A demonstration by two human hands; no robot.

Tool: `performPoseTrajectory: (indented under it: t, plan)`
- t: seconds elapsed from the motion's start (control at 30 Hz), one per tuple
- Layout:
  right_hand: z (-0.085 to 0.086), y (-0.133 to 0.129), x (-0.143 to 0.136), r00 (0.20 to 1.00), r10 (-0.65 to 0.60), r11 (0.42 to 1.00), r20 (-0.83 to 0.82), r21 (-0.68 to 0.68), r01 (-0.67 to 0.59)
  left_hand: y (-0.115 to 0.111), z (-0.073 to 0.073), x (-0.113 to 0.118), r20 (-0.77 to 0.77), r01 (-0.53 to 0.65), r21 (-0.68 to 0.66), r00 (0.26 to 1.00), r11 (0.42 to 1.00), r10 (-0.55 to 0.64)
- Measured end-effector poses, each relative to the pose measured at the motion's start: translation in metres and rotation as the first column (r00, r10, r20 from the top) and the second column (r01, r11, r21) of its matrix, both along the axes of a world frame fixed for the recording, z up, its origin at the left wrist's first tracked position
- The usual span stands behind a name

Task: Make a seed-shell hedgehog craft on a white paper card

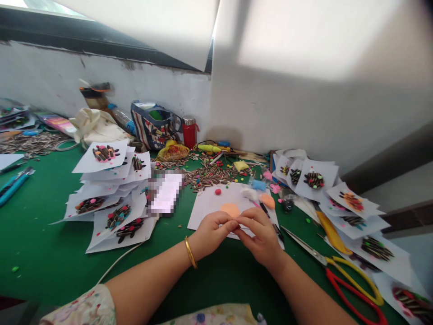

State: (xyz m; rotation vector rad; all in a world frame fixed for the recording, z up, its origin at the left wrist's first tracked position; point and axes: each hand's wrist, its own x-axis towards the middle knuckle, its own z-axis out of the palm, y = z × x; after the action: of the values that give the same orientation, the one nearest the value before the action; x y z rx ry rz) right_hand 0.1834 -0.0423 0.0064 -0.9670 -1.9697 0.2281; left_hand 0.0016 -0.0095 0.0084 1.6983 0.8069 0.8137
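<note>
Green tabletop [40,243] spreads out under my forearms, and a white sheet [203,210] lies on it just in front of me. My left hand [214,230] and right hand [260,234] meet over the near part of that sheet, thumbs and fingertips pressed together; whatever may be pinched between them is too small and too covered for me to tell. Just beyond my fingertips shows a flat, peach-coloured disc [230,209], its near edge hidden by my fingers. A red ball [218,192] sits toward the sheet's far left, and a brighter orange lump [267,201] near its right edge. I wear a gold bangle [190,252] on my left wrist.

To my right lie scissors [326,261], blades partly apart, with one yellow and one red handle. Past the sheet, striped seeds [206,178] are scattered among small coloured beads. Piles of paper squares bearing seed figures stand on both sides, the left pile [101,169] stacked higher, the right pile [358,203] fanned toward me. A red flask [190,134] stands against the wall beside a striped bag [149,128].
</note>
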Motion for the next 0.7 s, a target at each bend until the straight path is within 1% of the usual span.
performPoseTrajectory:
  t: [0.1, 0.23, 0.37, 0.47, 0.7]
  plan:
    - [0.0009, 0.0, 0.0004, 1.0, -0.002, 1.0, -0.01, 0.008, 0.002, -0.0003, -0.0001, 0.0004, -0.003, 0.01, -0.005, 1.0, 1.0, -0.01]
    - [0.001, -0.0001, 0.0004, 1.0, -0.004, 1.0, -0.02, 0.024, 0.004, -0.0002, -0.0007, 0.0009, -0.01, -0.011, -0.021, 1.0, 1.0, 0.01]
    - [0.0022, -0.0008, -0.0001, 1.0, -0.016, 1.0, -0.013, 0.019, 0.016, 0.0006, -0.0011, 0.0007, -0.001, -0.046, -0.071, 0.999, 0.996, 0.046]
    - [0.0029, -0.0011, -0.0005, 1.0, -0.024, 1.0, -0.01, 0.006, 0.024, 0.0013, -0.0009, 0.0006, 0.016, -0.051, -0.106, 0.998, 0.993, 0.054]
    - [0.0012, -0.0004, 0.0002, 1.0, -0.023, 0.999, -0.01, 0.029, 0.023, 0.0008, 0.0005, 0.0009, 0.025, -0.069, -0.133, 0.997, 0.989, 0.073]
